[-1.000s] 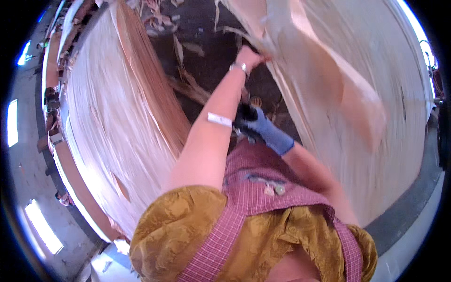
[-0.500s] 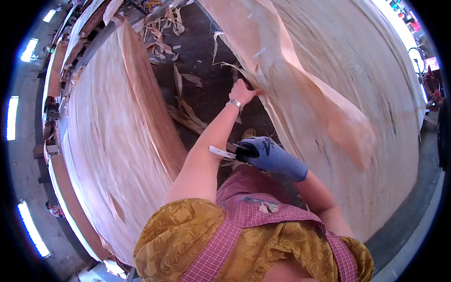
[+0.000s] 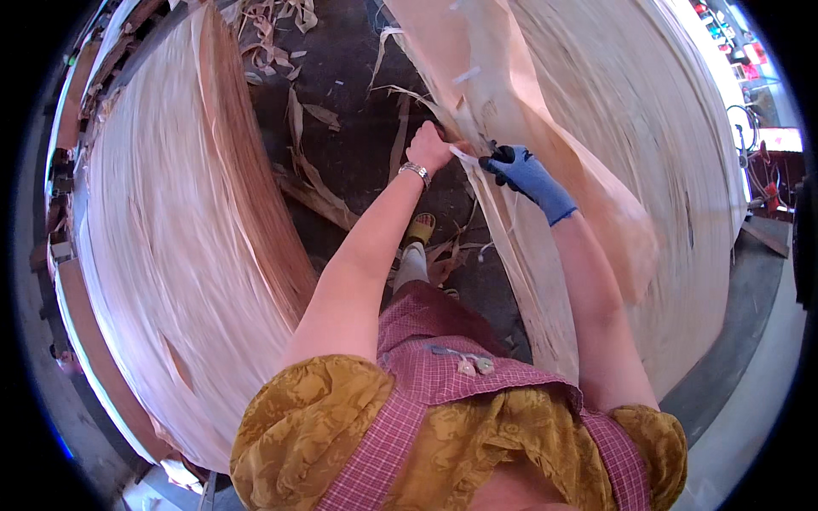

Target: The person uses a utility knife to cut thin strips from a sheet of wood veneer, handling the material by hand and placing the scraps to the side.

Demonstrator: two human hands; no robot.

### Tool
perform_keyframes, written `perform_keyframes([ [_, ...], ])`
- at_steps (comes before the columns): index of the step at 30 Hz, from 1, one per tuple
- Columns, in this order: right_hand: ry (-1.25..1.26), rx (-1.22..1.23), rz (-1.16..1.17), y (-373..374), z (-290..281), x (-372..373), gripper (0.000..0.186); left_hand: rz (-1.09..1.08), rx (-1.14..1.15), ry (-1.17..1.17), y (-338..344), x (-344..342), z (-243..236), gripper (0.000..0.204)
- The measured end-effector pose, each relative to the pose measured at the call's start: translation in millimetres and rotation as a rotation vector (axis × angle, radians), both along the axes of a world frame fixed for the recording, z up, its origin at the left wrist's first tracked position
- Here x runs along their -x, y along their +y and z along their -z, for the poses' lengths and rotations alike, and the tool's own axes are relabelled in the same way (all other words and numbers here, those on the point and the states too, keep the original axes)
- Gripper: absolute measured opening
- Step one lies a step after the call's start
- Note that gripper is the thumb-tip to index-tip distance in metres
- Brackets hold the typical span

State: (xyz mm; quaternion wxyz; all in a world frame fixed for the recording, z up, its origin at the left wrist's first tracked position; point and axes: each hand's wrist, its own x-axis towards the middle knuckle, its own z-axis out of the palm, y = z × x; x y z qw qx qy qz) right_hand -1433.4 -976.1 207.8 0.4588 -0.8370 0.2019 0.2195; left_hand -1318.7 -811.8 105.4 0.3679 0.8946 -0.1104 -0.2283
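My bare left hand [image 3: 429, 146], with a metal-banded bracelet or watch at the wrist, is closed at the torn near edge of a thin wood veneer sheet [image 3: 545, 162]. Its fingertips are partly hidden. Close by on the right, my right hand [image 3: 527, 177] wears a blue glove with dark fingers. Those fingers pinch a short white strip of tape [image 3: 464, 157], which reaches across the veneer edge toward my left hand. A small dark shape shows at the gloved fingertips, too small to name. The veneer has a raised, curling fold running along it.
A second veneer stack [image 3: 179, 238] rises on the left, with a brown side. Between the stacks runs a dark floor [image 3: 341, 157] with veneer scraps [image 3: 319, 192] and my sandalled foot [image 3: 421, 228]. Another white tape piece [image 3: 466, 75] sticks on the far veneer.
My right hand has moved forward and right with the white strip, from beside my left forearm to the veneer edge. My left hand stays at that edge. The view has shifted slightly.
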Motion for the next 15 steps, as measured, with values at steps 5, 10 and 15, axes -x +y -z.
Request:
perform_keyframes([
  [5, 0.001, 0.463, -0.067, 12, 18, -6, 0.057, -0.026, -0.044, 0.013, 4, 0, -1, 0.066],
  [10, -0.051, 0.670, -0.022, 17, 25, -3, 0.067, -0.066, -0.020, -0.106, 4, 4, -1, 0.066],
  [15, 0.047, 0.672, -0.028, 15, 25, 1, 0.073, -0.073, -0.017, -0.134, 6, 4, -3, 0.062],
])
